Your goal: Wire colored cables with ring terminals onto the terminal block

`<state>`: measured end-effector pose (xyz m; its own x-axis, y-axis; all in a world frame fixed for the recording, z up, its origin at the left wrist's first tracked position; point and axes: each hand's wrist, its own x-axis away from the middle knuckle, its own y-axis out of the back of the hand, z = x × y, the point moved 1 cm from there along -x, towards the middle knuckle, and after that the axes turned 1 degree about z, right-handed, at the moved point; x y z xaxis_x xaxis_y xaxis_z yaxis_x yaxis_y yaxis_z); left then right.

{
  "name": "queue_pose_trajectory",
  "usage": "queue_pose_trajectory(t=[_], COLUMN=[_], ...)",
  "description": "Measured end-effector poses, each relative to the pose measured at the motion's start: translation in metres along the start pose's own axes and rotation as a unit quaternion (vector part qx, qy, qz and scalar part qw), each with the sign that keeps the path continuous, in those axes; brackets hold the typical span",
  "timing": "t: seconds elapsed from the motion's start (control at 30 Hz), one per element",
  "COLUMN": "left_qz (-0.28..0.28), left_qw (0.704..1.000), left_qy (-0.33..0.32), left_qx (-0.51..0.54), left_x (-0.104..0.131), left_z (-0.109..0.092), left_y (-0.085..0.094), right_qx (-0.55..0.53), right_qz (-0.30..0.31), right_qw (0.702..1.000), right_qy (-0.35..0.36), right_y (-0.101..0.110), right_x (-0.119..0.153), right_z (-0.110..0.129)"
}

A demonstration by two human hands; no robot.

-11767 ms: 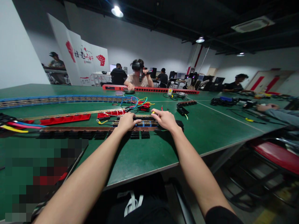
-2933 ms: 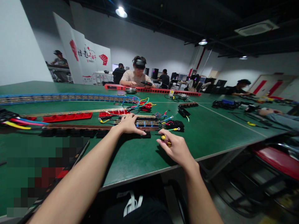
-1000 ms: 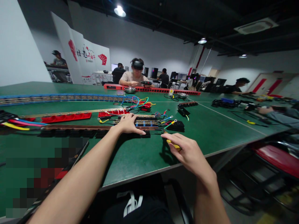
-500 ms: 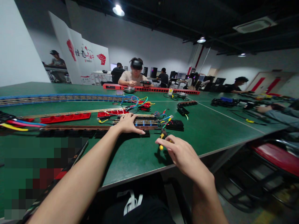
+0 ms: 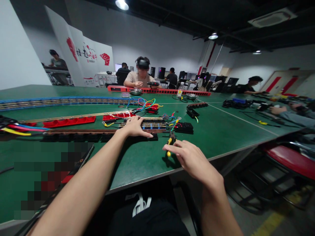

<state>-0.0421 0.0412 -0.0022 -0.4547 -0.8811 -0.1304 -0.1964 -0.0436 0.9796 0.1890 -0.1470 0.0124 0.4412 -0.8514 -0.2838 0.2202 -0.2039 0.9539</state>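
My left hand (image 5: pixel 134 127) lies over several slim rail strips with copper-coloured bars, its thumb stretched out toward a black-backed strip (image 5: pixel 133 137) and its other fingers spread. Blue pieces and gold bars of a short strip (image 5: pixel 155 126) show just beyond the thumb. My right hand (image 5: pixel 190 152) is closed around pliers with yellow and black handles (image 5: pixel 169 142). The pliers' dark jaws point away from me, near the ends of the strips. Close by are a yellow-green wire with a ring lug (image 5: pixel 177 122) and a black block (image 5: pixel 184 127).
Red trays (image 5: pixel 70 121) and a long blue rail (image 5: pixel 73 103) lie to the left. A long red rail (image 5: pixel 172 91) crosses the far side, before a person (image 5: pixel 140 75). Black parts (image 5: pixel 236 103) sit to the right. The near table edge (image 5: pixel 147 179) runs before my body.
The view has shifted slightly. My left hand keeps its place on the strips, and my right hand still holds the pliers in nearly the same spot.
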Motion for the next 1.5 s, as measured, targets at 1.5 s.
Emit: queue_pose_trajectory(t=[1.5], left_qz=[0.015], left_qw=[1.0], left_qy=[0.003], left_qx=[-0.004], left_x=[0.001], left_z=[0.0], left_y=[0.002], right_qx=[-0.486], right_qz=[-0.287], right_qw=[0.798], right_qy=[-0.21], right_y=[0.011], right_x=[-0.005], right_z=[-0.024])
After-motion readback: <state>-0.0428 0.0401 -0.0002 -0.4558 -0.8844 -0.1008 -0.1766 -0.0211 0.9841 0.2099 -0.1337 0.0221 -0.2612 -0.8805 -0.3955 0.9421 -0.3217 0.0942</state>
